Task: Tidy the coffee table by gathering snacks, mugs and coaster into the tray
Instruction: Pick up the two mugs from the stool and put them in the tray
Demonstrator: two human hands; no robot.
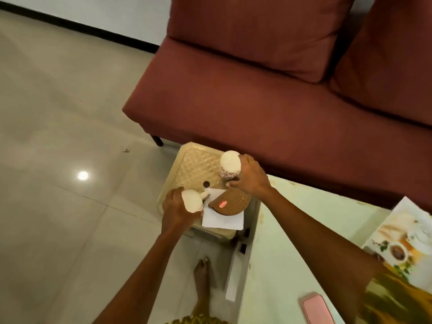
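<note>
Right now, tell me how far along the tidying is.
Done: nothing looks gathered yet; the tray at the right edge shows no items on its visible part. In hand: the left hand holds one white mug, and the right hand grips a patterned mug over the small beige stool. Left: the brown woven coaster lies on white paper. No snacks visible.

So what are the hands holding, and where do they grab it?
Each holds a mug. The left hand wraps the side of one mug; the right hand grips the side of the patterned mug.
</note>
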